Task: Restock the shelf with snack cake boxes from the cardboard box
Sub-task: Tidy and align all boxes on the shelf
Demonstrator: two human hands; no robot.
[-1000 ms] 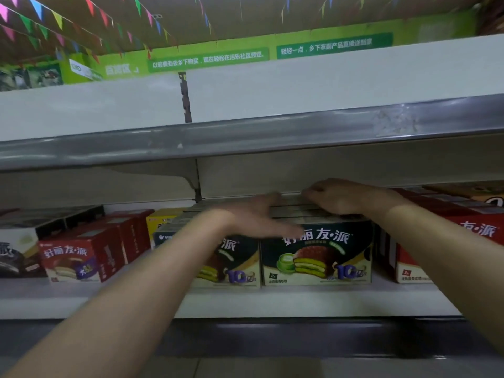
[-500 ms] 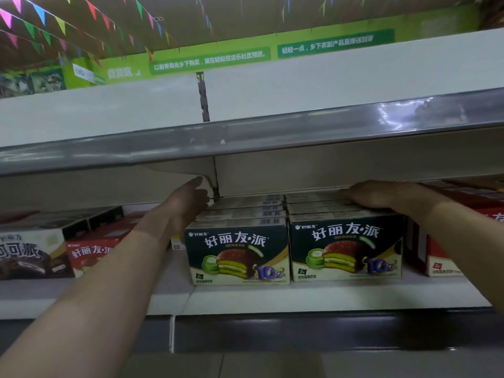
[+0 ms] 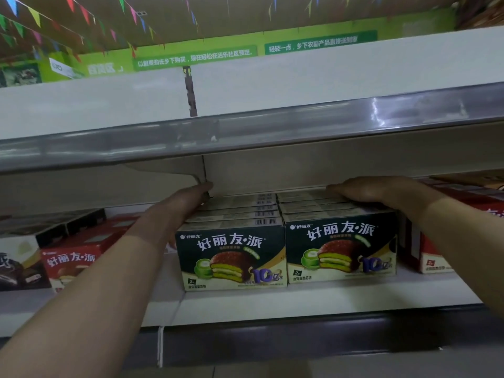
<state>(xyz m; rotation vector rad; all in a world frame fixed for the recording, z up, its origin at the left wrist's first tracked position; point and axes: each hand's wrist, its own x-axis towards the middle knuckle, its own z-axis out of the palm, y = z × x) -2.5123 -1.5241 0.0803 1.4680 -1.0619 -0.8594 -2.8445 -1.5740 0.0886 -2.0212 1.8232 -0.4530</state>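
Two rows of dark green snack cake boxes stand side by side on the white shelf (image 3: pixel 313 301). The left front box (image 3: pixel 231 257) and the right front box (image 3: pixel 341 246) face me, with several more behind each. My left hand (image 3: pixel 177 208) lies with straight fingers along the left side of the left row, reaching toward the back. My right hand (image 3: pixel 371 188) rests flat on top of the right row near the back. The cardboard box is out of view.
Red snack boxes (image 3: pixel 71 255) and a dark box (image 3: pixel 16 266) stand left of the green rows; more red boxes (image 3: pixel 436 257) stand to the right. The grey lip of the upper shelf (image 3: pixel 245 132) hangs close above both hands.
My left hand has moved from on top of the boxes to the left side of the left row. The right hand stays on top. The view has shifted, so the boxes sit further right.
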